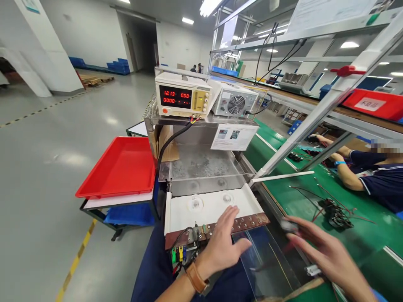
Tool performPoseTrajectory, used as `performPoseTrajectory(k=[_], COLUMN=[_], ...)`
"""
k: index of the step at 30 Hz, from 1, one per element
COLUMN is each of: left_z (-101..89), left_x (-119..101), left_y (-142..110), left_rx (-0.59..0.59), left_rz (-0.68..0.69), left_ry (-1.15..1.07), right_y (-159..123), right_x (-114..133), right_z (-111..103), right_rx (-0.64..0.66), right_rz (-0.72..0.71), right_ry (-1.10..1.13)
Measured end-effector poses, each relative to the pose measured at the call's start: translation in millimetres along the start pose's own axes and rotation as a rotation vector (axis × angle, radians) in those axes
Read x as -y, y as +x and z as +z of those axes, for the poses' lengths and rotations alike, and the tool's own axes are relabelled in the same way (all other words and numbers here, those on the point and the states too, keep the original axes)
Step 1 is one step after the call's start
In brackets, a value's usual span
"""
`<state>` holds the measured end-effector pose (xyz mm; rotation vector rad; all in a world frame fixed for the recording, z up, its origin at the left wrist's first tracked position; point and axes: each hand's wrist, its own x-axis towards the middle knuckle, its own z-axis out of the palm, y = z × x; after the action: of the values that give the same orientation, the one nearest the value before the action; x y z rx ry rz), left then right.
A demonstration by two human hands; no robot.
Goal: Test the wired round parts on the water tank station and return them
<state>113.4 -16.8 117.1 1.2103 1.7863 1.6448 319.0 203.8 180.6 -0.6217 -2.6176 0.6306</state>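
We find the small grey part [289,226] in the right hand [323,247], pinched between thumb and fingers; it is blurred, and we cannot tell its exact form. A reddish streak shows below it, too smeared to identify. In our view, the part sits between the clear panel [264,260] and the green bench [280,197]. We record the left hand [222,247] as wide, thumb held away from the fingers, with nothing in its grasp, in front of the brown strip [248,222]; whether it touches the strip we cannot tell. A brown band [195,278] circles the left wrist. Near that wrist we note green, yellow and blue connectors [179,254]. Behind the strip lies a white board [212,214] bearing two round fittings [195,203]. On the bench at right we observe a black wired assembly [336,214] with loose leads, and beyond it a co-worker [384,180] in a dark shirt. A red tray [126,163] stands to the left. Above the fixture, we read 12.13 on the lit power supply [184,96], beside a fan-backed unit [236,105]
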Motion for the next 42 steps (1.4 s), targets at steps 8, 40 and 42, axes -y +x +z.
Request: performPoseTrajectory(k=[8,40,42], left_z=[-21.8,-74.5,-71.3], left_x=[31.4,65.2,79.9], left_y=[-41.4,3.0,9.7], left_rx=[-0.041,-0.094,-0.154], left_rz=[-0.564,-0.607,-0.558], left_ry=[-0.652,-0.446,-0.283], right_y=[150.8,152.7,153.5], right_x=[98.2,66.2,64.4], right_z=[233.5,322.9,323.3], right_rx=[0.345,0.494,0.492], right_rz=[-0.012,-0.037,-0.039], right_ry=[-0.175,-0.091,-0.081])
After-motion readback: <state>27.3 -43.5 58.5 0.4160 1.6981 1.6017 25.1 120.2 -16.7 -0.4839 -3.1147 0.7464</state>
